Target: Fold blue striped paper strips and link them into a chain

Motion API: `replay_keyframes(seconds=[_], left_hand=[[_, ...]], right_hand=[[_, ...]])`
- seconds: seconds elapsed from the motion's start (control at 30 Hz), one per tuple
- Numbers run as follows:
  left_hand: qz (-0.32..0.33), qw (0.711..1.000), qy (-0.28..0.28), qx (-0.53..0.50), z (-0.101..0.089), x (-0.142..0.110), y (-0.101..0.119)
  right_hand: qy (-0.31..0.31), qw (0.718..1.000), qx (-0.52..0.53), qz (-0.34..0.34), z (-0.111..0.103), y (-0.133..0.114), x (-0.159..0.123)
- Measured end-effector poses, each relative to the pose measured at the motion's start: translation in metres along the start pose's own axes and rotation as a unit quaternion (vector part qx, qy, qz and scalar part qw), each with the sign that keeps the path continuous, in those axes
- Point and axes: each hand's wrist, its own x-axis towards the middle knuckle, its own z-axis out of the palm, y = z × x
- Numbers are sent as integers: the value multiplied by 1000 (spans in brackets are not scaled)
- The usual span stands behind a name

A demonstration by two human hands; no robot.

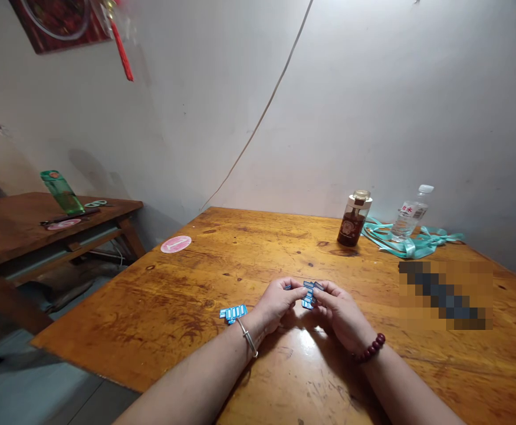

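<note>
Close together over the wooden table [204,277], my left hand [279,301] and my right hand [339,313] both pinch a small blue-and-white piece [308,302] between thumbs and fingers. It looks made of several little blue-edged rectangles, some of them dark grey; its exact kind is too small to make out. Fingers hide part of it. A similar blue-and-white piece [235,313] lies on the table beside my left wrist. A silver bangle [247,337] is on that wrist, and a dark red bead bracelet [370,349] on the right one.
Toward the back right stand a bottle of dark drink [351,224] and a clear water bottle [410,215], near turquoise ribbon [417,247]. A blurred dark object [446,298] lies at right. A pink round sticker [176,244] is at left. Another table [23,224] holds a green bottle [63,193].
</note>
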Motion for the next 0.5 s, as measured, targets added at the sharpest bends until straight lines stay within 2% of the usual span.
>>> replay_keyframes(seconds=[0.2,0.5], left_hand=[[2,999,21,29,-1,0,3],[-18,999,14,30,-3,0,2]], right_hand=[[-16,1000,-7,22,-1,-2,0],[-27,999,-13,37,-1,-2,-3]])
